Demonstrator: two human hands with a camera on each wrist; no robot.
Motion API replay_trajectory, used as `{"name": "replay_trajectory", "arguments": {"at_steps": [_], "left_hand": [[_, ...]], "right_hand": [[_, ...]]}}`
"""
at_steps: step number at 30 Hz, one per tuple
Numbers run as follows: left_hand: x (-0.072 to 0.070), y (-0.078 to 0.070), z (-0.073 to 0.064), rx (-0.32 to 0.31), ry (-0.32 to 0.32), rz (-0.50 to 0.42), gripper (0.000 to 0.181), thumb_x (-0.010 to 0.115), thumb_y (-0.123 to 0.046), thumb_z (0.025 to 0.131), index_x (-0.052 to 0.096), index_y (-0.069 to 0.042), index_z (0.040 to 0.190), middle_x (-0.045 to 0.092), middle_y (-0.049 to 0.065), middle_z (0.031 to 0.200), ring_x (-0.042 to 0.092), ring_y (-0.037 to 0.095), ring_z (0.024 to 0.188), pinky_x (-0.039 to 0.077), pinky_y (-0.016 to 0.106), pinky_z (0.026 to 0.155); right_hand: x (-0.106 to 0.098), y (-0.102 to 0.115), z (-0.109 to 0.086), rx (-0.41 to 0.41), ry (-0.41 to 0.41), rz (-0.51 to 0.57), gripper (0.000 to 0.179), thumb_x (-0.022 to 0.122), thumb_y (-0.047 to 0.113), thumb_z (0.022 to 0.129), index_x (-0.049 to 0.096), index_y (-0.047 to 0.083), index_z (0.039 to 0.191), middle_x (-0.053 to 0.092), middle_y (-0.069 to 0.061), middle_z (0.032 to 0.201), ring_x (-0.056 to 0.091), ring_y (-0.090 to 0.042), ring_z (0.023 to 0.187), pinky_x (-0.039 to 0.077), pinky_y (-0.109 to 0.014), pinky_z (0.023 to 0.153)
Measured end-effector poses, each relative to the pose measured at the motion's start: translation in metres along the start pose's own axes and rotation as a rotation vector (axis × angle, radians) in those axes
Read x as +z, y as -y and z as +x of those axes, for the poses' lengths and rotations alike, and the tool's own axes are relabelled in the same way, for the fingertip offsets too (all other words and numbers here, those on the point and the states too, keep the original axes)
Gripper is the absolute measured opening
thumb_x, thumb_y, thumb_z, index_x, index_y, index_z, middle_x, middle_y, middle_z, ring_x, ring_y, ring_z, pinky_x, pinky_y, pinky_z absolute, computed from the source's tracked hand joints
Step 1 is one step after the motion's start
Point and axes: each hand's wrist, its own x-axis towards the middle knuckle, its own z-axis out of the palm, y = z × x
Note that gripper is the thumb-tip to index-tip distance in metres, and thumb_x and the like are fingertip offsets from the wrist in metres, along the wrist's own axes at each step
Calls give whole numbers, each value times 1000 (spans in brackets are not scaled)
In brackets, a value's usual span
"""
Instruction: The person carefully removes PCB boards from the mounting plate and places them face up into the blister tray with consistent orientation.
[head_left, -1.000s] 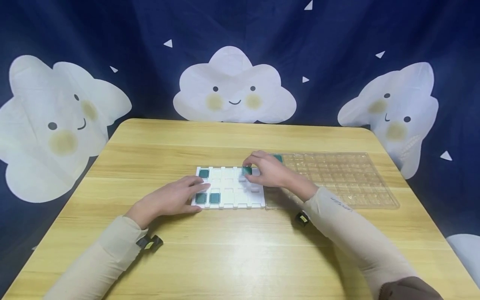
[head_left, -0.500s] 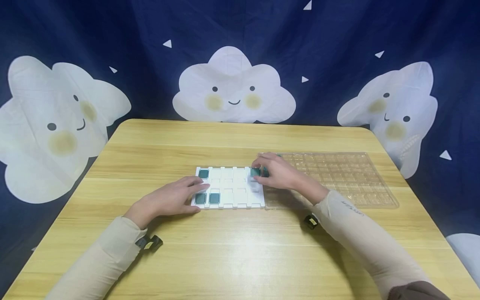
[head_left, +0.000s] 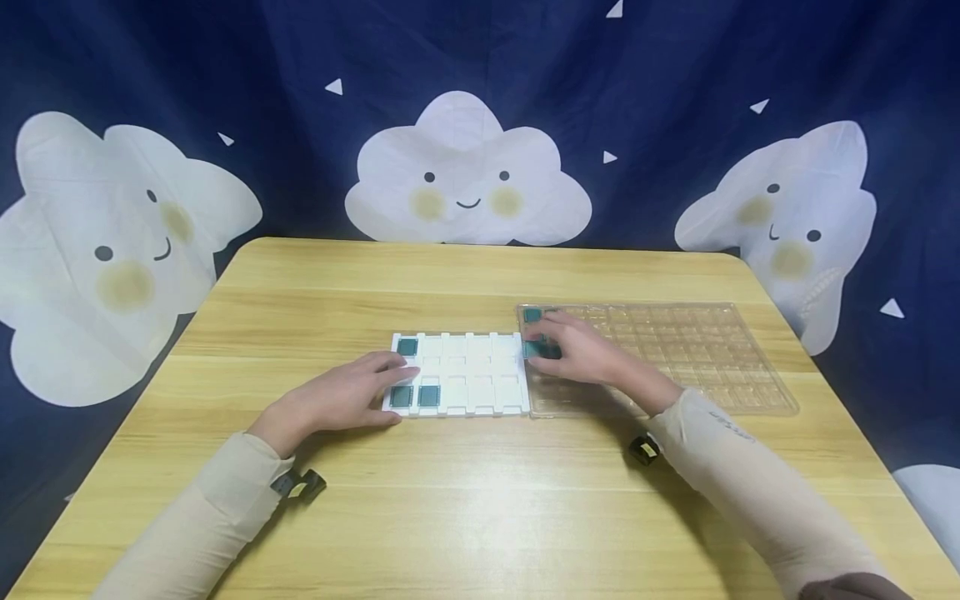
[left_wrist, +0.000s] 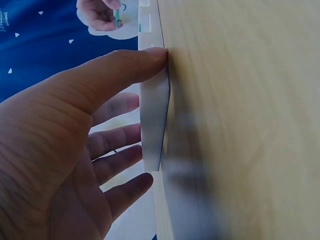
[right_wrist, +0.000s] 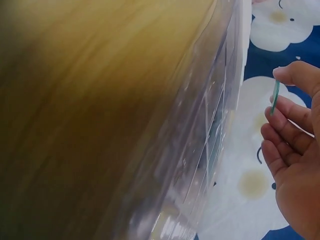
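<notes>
My right hand (head_left: 573, 350) pinches a square green chip (right_wrist: 275, 97) on edge between thumb and fingers. It hovers over the left end of a clear compartment tray (head_left: 660, 358). Another green chip (head_left: 532, 315) lies in that tray's back left corner, and the hand partly covers more green beside it. My left hand (head_left: 352, 387) rests at the left end of a white slotted tray (head_left: 480, 362). Its thumb (left_wrist: 150, 60) presses the near side wall while the other fingers, spread and fairly straight, reach over the top. Green chips (head_left: 429, 396) occupy three of the white tray's left slots.
Both trays lie on a wooden table (head_left: 450, 500), the white one's right end against the clear one's left end. A dark blue curtain (head_left: 480, 50) with cloud faces hangs behind the table. Each wrist carries a small black camera (head_left: 645, 450).
My right hand has carried the pinched chip rightward from above the white tray to over the clear tray's left end. The chip in the clear tray's corner now shows. My left hand stays put.
</notes>
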Motion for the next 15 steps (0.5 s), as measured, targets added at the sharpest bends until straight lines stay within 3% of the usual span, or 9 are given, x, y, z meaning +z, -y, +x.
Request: {"name": "replay_trajectory", "arguments": {"at_steps": [4, 10, 15], "left_hand": [[-1, 0, 0, 0, 0, -5, 73, 71, -42, 88, 44, -12, 148, 42, 15, 146, 37, 34, 136, 33, 51, 111], [-2, -1, -1, -3, 1, -14, 73, 71, -42, 88, 44, -12, 148, 42, 16, 146, 37, 35, 136, 32, 52, 112], [-2, -2, 0, -6, 4, -16, 73, 71, -42, 88, 44, -12, 148, 41, 16, 147, 37, 35, 136, 32, 52, 111]], "right_hand": [[-2, -4, -6, 5, -1, -15, 36, 71, 28, 86, 68, 5, 114, 65, -7, 108, 59, -27, 100, 51, -42, 86], [-1, -7, -13, 4, 18, -45, 38, 74, 30, 86, 68, 6, 115, 65, -8, 114, 59, -27, 109, 47, -46, 99], [3, -8, -16, 13, 44, -37, 38, 75, 30, 86, 69, 6, 115, 66, -6, 113, 59, -26, 106, 49, -44, 96]]}}
